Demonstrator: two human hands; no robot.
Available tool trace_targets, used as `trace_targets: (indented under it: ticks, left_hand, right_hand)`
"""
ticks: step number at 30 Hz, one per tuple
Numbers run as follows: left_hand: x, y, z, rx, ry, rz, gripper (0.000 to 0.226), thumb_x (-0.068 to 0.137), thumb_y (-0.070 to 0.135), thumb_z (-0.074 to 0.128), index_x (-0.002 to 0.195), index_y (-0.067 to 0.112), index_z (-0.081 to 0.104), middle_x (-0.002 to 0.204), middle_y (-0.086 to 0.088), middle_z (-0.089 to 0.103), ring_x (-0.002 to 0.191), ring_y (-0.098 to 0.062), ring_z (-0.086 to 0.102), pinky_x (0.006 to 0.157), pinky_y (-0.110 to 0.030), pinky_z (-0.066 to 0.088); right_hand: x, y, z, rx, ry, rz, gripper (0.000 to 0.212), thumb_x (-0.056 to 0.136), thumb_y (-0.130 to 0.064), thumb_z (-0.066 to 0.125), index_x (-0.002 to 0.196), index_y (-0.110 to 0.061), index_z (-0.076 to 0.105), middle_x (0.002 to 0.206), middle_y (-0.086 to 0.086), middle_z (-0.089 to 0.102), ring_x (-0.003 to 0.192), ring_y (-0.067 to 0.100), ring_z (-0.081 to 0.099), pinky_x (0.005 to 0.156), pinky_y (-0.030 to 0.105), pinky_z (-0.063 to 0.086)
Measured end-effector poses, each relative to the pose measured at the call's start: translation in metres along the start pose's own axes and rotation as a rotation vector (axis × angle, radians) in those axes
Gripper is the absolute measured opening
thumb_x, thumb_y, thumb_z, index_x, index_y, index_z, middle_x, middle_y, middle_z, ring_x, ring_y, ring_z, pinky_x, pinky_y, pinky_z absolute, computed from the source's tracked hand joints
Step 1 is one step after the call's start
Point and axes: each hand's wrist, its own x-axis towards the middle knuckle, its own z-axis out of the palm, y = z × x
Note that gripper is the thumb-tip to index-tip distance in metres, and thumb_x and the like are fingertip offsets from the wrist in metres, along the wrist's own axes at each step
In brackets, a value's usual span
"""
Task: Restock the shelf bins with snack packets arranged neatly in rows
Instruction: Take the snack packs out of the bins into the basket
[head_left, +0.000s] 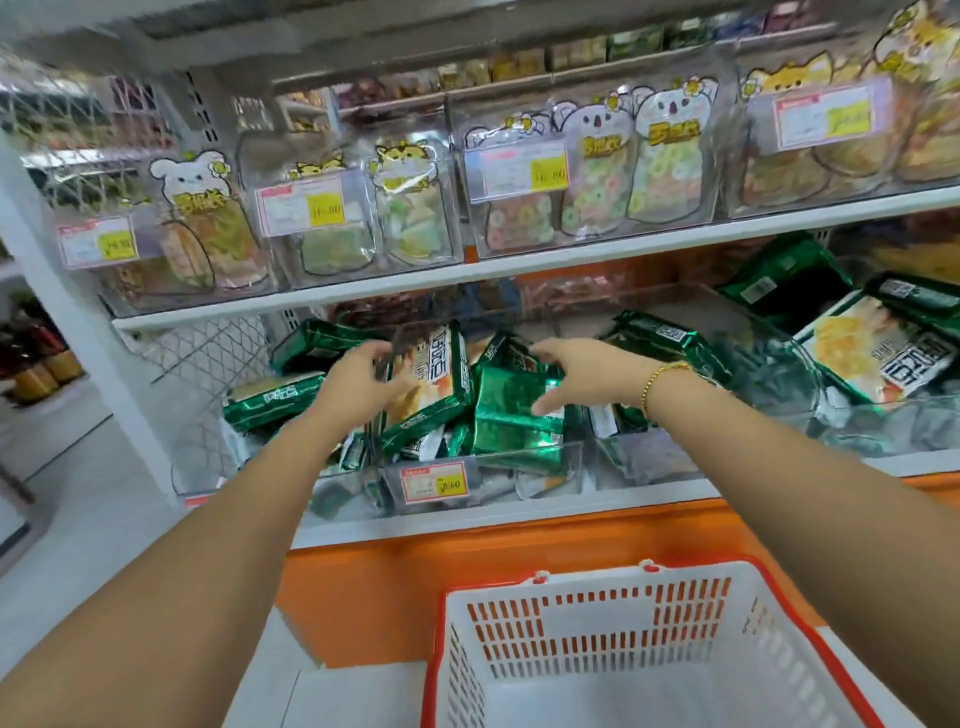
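Green foil snack packets (511, 415) lie jumbled in a clear plastic shelf bin (519, 460) on the lower shelf. One packet (428, 387) stands tilted with its printed face showing. My left hand (358, 382) reaches in at the bin's left wall, fingers curled toward that tilted packet. My right hand (582, 376), with a gold bracelet on the wrist, hovers over the green packets, fingers spread and thumb down by a packet's edge. Neither hand plainly holds a packet.
More green packets fill the bins to the left (270, 397) and right (878, 353). The upper shelf (519, 262) carries clear bins of animal-shaped candy bags with price tags. A white basket with a red rim (597, 649) stands below me, before an orange shelf base.
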Motion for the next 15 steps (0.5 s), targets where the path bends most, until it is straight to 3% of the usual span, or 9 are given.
trace_targets:
  ticks: [3, 7, 9, 11, 12, 14, 15]
  left_hand:
    - [0.047, 0.006, 0.002, 0.075, -0.138, 0.084, 0.072, 0.078, 0.027, 0.077, 0.139, 0.011, 0.042, 0.135, -0.009, 0.052, 0.122, -0.023, 0.049, 0.086, -0.022, 0.036]
    - [0.090, 0.006, -0.006, 0.121, -0.588, -0.094, 0.099, 0.072, 0.044, 0.078, 0.150, 0.020, 0.023, 0.155, -0.002, 0.026, 0.137, -0.017, 0.029, 0.114, -0.032, 0.021]
    - [0.100, 0.006, -0.008, 0.099, -0.800, -0.179, 0.097, 0.075, 0.037, 0.073, 0.151, 0.022, 0.016, 0.158, 0.001, 0.015, 0.141, -0.015, 0.018, 0.115, -0.034, 0.010]
    - [0.105, 0.007, -0.007, 0.149, -0.882, -0.181, 0.090, 0.076, 0.035, 0.070, 0.150, 0.017, 0.022, 0.157, 0.001, 0.018, 0.142, -0.016, 0.017, 0.117, -0.033, 0.010]
    - [0.107, 0.008, -0.007, 0.159, -0.879, -0.153, 0.086, 0.077, 0.033, 0.071, 0.148, 0.015, 0.025, 0.153, 0.000, 0.027, 0.136, -0.016, 0.028, 0.113, -0.026, 0.020]
    - [0.108, 0.011, -0.009, 0.136, -0.830, -0.096, 0.080, 0.078, 0.025, 0.072, 0.145, 0.012, 0.030, 0.133, 0.002, 0.046, 0.111, -0.013, 0.048, 0.087, -0.012, 0.040]
    - [0.106, 0.012, -0.012, 0.124, -0.823, -0.076, 0.075, 0.078, 0.022, 0.073, 0.142, 0.012, 0.034, 0.125, 0.002, 0.052, 0.104, -0.015, 0.053, 0.079, -0.012, 0.044]
  right_hand:
    - [0.033, 0.001, 0.008, -0.088, -0.170, -0.020, 0.097, 0.078, -0.043, 0.074, 0.151, -0.024, 0.015, 0.157, 0.000, 0.021, 0.139, 0.023, 0.030, 0.110, 0.035, 0.029]
    - [0.064, 0.006, 0.007, -0.139, -0.270, 0.002, 0.097, 0.076, -0.041, 0.076, 0.151, -0.022, 0.017, 0.156, 0.003, 0.023, 0.136, 0.025, 0.033, 0.107, 0.038, 0.034]
    - [0.075, 0.009, 0.004, -0.182, -0.280, -0.016, 0.092, 0.078, -0.036, 0.076, 0.150, -0.022, 0.019, 0.156, 0.002, 0.024, 0.138, 0.024, 0.032, 0.107, 0.037, 0.033]
    - [0.080, 0.010, 0.004, -0.203, -0.268, -0.024, 0.091, 0.079, -0.032, 0.076, 0.150, -0.020, 0.020, 0.155, 0.002, 0.024, 0.138, 0.024, 0.031, 0.107, 0.036, 0.032]
    - [0.081, 0.011, 0.006, -0.201, -0.248, -0.026, 0.092, 0.078, -0.032, 0.077, 0.150, -0.019, 0.021, 0.155, 0.003, 0.024, 0.138, 0.025, 0.031, 0.107, 0.035, 0.032]
    - [0.077, 0.011, 0.009, -0.168, -0.198, -0.031, 0.094, 0.074, -0.032, 0.079, 0.149, -0.015, 0.024, 0.155, 0.004, 0.027, 0.138, 0.025, 0.032, 0.107, 0.034, 0.032]
    - [0.074, 0.011, 0.009, -0.143, -0.172, -0.033, 0.095, 0.072, -0.032, 0.081, 0.149, -0.014, 0.026, 0.154, 0.005, 0.029, 0.137, 0.026, 0.033, 0.107, 0.033, 0.032]
